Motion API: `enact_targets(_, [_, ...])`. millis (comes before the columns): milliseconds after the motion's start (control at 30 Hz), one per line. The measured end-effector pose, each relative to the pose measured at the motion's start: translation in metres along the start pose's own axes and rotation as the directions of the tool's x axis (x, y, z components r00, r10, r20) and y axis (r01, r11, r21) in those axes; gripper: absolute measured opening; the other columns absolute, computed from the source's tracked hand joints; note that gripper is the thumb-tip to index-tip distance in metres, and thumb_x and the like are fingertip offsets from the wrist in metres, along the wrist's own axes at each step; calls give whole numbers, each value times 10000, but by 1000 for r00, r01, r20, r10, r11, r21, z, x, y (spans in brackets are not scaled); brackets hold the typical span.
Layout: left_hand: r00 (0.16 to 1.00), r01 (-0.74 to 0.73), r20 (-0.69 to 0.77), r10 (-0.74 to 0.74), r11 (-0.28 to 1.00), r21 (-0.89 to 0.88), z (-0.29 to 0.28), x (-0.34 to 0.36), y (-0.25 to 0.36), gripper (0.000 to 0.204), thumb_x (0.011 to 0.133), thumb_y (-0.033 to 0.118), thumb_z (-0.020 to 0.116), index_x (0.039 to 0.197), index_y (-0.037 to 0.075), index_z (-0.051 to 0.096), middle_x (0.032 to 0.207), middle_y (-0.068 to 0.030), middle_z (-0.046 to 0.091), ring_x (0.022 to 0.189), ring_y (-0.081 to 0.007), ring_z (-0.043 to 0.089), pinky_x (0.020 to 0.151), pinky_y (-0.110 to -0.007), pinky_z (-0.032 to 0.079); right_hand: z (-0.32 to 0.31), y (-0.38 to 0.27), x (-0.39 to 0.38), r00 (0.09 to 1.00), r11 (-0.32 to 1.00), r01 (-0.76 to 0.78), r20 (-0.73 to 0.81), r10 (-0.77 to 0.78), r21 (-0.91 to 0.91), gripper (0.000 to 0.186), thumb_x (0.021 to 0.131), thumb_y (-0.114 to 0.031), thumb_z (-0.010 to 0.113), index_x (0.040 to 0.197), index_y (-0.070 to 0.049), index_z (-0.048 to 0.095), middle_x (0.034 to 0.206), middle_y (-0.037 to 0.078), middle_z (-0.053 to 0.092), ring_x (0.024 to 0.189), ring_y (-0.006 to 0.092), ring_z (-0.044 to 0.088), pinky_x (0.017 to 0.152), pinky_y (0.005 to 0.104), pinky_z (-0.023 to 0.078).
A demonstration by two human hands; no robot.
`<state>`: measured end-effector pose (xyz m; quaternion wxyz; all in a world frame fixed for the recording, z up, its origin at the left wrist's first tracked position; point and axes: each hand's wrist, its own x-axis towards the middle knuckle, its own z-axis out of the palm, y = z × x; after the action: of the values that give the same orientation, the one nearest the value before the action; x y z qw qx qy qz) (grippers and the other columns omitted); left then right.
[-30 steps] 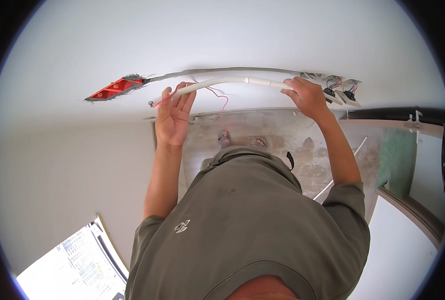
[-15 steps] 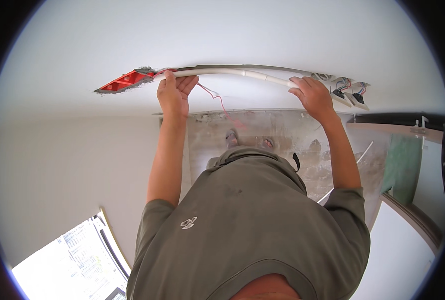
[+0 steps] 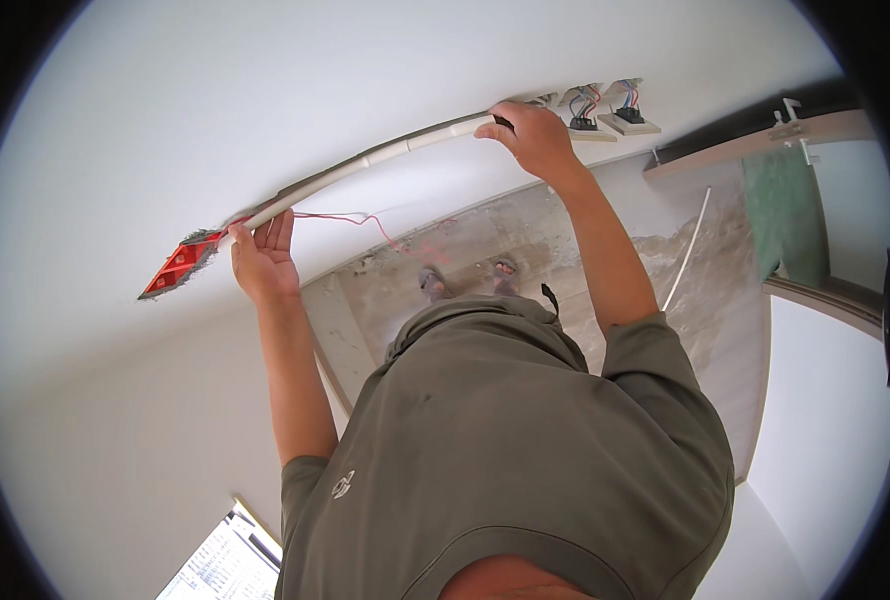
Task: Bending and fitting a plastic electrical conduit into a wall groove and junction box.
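A long white conduit pipe (image 3: 365, 162) runs along a narrow groove in the white wall, bowed slightly and with joints along its length. My left hand (image 3: 267, 262) grips its left end, thumb in front and fingers behind. At the other end my right hand (image 3: 533, 138) wraps round the pipe, close to the wall. A red recessed box (image 3: 180, 264) with rough cement edges is set in the wall just left of my left hand. From beside it a thin red wire (image 3: 350, 217) hangs out below the pipe.
Two switch plates (image 3: 583, 130) with coloured wires hang from wall openings right of my right hand. A thin white rod (image 3: 689, 245) lies on the dusty floor (image 3: 605, 280). A green panel (image 3: 790, 215) and a bright window (image 3: 225, 560) are at the sides.
My view has tilted, so the wall and pipe now slope up to the right. My right hand grips nearer the switch plates; both hands keep hold of the pipe.
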<state>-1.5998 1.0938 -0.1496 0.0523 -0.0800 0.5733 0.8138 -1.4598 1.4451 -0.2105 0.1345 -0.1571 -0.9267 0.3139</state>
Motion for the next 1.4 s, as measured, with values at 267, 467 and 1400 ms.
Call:
enact_targets(267, [1000,-15,-19,14,999,-47,-15,-28,-12,438,1079,332,366,1252,-70,384,1283,-330,530,1185,-441,584,1031,-551,526,9,-19,-41,888,980,157,452,-86,-122,236,917,-256,599,1011,-41,626,915,173,675,907,366,647,801,491,496])
enact_targets(467, [998,6,-59,-13,994,-109,-36,-55,-25,281,1069,258,404,1163,-6,431,1164,-218,609,1126,-380,607,1008,-553,525,62,-32,-75,786,982,46,599,-150,185,294,873,-124,532,1143,-19,578,960,225,667,936,401,635,826,494,483])
enact_targets(1400, [989,-143,-124,83,759,-635,-135,-179,37,332,1058,172,388,1288,-23,525,593,46,278,507,-80,276,440,-237,304,121,-259,-129,106,737,-322,796,-595,594,219,967,-183,594,1158,-83,632,737,-12,523,613,46,481,535,257,402])
